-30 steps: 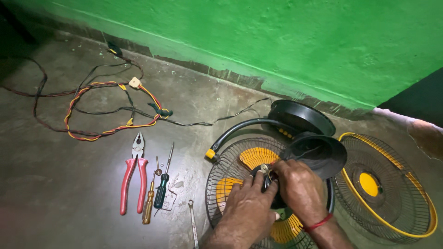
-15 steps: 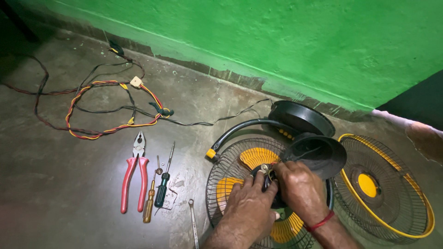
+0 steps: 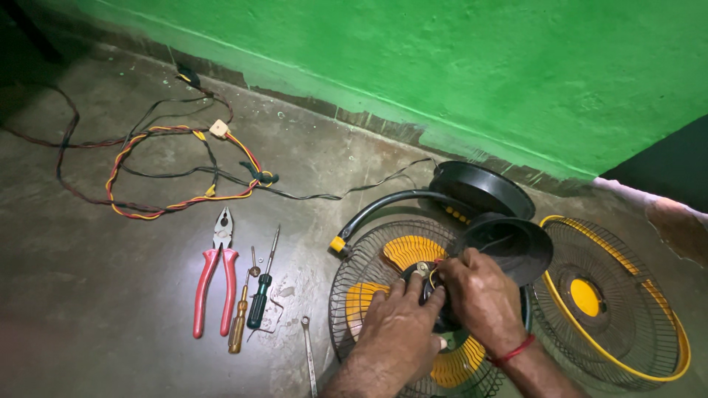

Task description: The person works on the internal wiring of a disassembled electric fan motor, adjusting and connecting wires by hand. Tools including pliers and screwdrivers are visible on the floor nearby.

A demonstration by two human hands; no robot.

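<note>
Both grips close on the motor hub [image 3: 426, 278] at the centre of the fan guard [image 3: 369, 265], which lies on the floor [image 3: 110, 295]: your left hand [image 3: 398, 332] from below, your right hand [image 3: 479, 295] from the right. Pliers [image 3: 215, 280] and two screwdrivers [image 3: 258, 302] lie well apart, to the left.

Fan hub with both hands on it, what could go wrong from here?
1. The left hand and right hand crowd the black fan hub; fingers may snag the thin wires there.
2. The black wire fan guard lies loose on the floor and could shift.
3. The small silver spanner and green-handled screwdriver lie close by, easily knocked.
</note>
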